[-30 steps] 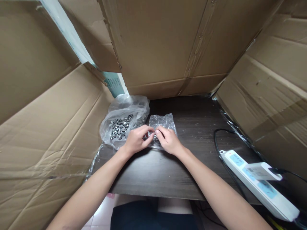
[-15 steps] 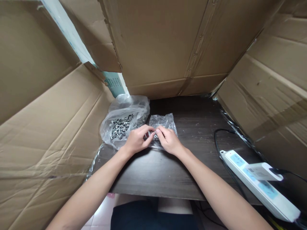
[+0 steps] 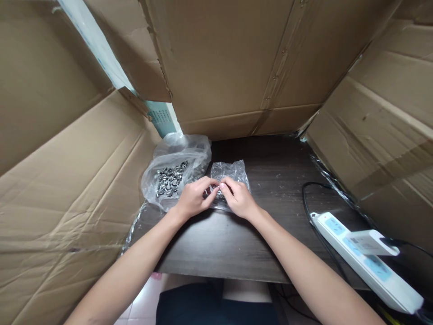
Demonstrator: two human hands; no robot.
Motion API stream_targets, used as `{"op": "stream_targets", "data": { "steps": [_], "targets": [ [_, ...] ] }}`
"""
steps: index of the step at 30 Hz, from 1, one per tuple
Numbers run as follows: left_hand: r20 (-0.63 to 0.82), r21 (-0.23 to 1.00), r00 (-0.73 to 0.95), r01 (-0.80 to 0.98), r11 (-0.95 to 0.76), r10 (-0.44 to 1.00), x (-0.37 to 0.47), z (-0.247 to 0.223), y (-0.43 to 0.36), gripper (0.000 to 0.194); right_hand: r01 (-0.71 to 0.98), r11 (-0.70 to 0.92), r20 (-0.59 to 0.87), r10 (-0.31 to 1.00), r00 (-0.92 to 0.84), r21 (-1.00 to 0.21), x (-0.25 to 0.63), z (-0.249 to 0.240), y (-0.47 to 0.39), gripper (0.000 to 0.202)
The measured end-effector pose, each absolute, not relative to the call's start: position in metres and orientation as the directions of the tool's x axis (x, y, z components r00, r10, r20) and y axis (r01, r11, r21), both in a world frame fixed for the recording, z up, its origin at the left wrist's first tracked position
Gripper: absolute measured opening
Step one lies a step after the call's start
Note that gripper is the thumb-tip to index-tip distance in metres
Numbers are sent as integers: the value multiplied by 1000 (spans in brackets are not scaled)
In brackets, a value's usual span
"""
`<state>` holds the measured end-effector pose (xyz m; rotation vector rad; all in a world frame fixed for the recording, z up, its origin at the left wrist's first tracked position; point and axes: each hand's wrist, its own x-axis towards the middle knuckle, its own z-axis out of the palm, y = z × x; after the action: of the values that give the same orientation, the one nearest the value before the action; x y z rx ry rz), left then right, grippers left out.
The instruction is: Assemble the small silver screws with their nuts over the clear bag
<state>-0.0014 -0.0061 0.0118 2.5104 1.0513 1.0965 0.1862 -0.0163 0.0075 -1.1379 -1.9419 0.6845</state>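
My left hand (image 3: 196, 196) and my right hand (image 3: 238, 197) meet fingertip to fingertip, both in a closed pinch. A tiny shiny metal piece (image 3: 218, 186) shows between the fingertips; its exact kind is too small to make out. Right under the hands lies a small clear plastic bag (image 3: 232, 169) with little metal parts (image 3: 219, 194) on it, partly covered by my fingers. Left of my left hand, a larger clear plastic bag (image 3: 196, 153) lies open with many metal screws (image 3: 169, 179) inside, some with wide round heads.
Cardboard walls (image 3: 223, 63) enclose the dark wooden table (image 3: 223, 243) at the back and on both sides. A white power strip (image 3: 365, 262) with a white plug-in adapter (image 3: 370, 242) sits at the right, and a black cable (image 3: 304, 198) loops beside it.
Almost nothing differs. The fingertips stay together over the small bag, with only a slight shift of the right hand's fingers.
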Motion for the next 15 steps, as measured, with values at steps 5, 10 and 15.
{"op": "stream_targets", "data": {
  "steps": [5, 10, 15],
  "targets": [
    [568, 439, 479, 511, -739, 669, -1, 11, -5, 11, 475, 464, 355, 884, -305, -748, 186, 5, -15, 28],
    [571, 437, 483, 505, -744, 663, -2, 11, -5, 11, 472, 444, 336, 893, -299, -762, 187, 7, -16, 29],
    [569, 440, 483, 504, -743, 665, -2, 11, -5, 12, 475, 442, 334, 895, -297, -761, 188, 9, -17, 24]
  ]
}}
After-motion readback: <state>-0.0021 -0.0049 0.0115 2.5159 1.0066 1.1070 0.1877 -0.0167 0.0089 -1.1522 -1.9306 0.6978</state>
